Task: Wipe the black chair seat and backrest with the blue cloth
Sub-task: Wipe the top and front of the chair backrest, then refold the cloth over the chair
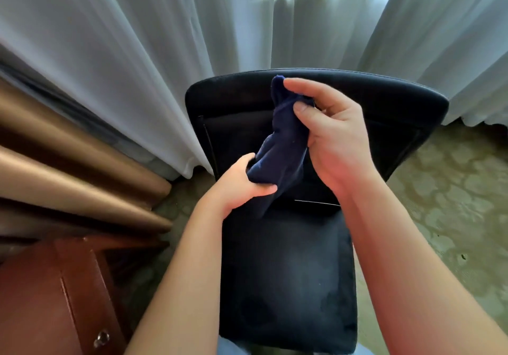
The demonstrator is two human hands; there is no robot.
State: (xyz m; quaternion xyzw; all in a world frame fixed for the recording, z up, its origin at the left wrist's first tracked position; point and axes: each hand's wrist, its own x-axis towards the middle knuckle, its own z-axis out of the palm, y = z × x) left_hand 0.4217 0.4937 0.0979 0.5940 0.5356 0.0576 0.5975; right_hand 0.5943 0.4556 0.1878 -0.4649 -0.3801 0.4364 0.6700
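Black upholstery is filling the middle of the view: the chair seat (286,272) is stretching toward the camera and the backrest (357,93) is rising at its far end, in front of the pale curtain (137,38). Above the seat, a person is holding the blue cloth (277,148) bunched up between both hands, clear of the upholstery as far as can be told. The left hand (242,187) is gripping the lower end of the cloth, with the fingers tucked under the fabric and the thumb lying across its underside. The right hand (330,135) is pinching the upper end, with the thumb pressing into the cloth and the forefinger arching over the top corner, just in front of the backrest's upper edge. Left of the chair, brown drapes (68,148) are hanging, and a reddish wooden cabinet (41,299) is standing beside the seat's near corner. Patterned greenish carpet (453,203) is lying to the right of the chair.
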